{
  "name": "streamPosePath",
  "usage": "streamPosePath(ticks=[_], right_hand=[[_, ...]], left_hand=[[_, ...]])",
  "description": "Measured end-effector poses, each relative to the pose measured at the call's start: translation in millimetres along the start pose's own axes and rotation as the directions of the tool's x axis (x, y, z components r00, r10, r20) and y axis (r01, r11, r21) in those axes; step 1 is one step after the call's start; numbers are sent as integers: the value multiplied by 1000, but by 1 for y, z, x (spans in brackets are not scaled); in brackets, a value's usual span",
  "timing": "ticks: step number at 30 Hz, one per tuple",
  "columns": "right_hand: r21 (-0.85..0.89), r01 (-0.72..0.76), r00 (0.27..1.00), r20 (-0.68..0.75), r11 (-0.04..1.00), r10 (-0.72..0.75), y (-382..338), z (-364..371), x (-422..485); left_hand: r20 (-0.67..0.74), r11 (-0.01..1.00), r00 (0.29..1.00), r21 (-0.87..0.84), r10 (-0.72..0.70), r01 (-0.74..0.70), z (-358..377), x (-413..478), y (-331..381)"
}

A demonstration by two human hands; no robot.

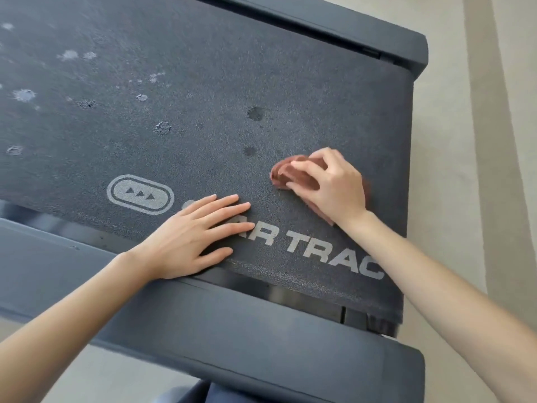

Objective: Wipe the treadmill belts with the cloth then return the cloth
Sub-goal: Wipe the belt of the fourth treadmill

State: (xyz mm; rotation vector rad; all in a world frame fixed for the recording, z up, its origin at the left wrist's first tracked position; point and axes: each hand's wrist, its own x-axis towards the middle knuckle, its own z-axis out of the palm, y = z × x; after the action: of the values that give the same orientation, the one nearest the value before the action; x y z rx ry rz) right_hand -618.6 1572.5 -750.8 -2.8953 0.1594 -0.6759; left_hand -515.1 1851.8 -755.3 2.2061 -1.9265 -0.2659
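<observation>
A dark grey treadmill belt (189, 91) fills most of the view, with white lettering near its close edge and pale dusty spots and dark damp marks across it. My right hand (328, 184) grips a bunched reddish-brown cloth (283, 174) against the belt, near the belt's right end. The hand covers most of the cloth. My left hand (193, 235) lies flat with straight fingers on the belt, over the start of the lettering.
A grey side rail (232, 330) runs along the near edge of the belt and another rail (348, 21) along the far edge. Light carpeted floor (470, 141) lies to the right of the treadmill's end.
</observation>
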Motion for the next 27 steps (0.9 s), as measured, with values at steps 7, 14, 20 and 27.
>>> streamPosePath(ticks=[7,14,20,27], right_hand=[[-173,-257,964,20,951,264,34,29,80],[-75,-107,994,-15,991,106,-36,-7,-13],[72,301,949,82,951,-306,-84,-31,-91],[10,156,987,38,988,-156,-34,18,17]], left_hand=[[11,1000,1000,25,-18,18,-5,-2,4],[8,993,995,64,-96,95,-11,-20,10],[-30,973,974,47,-226,227,-18,-59,3],[-11,965,965,-6,-261,261,-12,-60,-1]])
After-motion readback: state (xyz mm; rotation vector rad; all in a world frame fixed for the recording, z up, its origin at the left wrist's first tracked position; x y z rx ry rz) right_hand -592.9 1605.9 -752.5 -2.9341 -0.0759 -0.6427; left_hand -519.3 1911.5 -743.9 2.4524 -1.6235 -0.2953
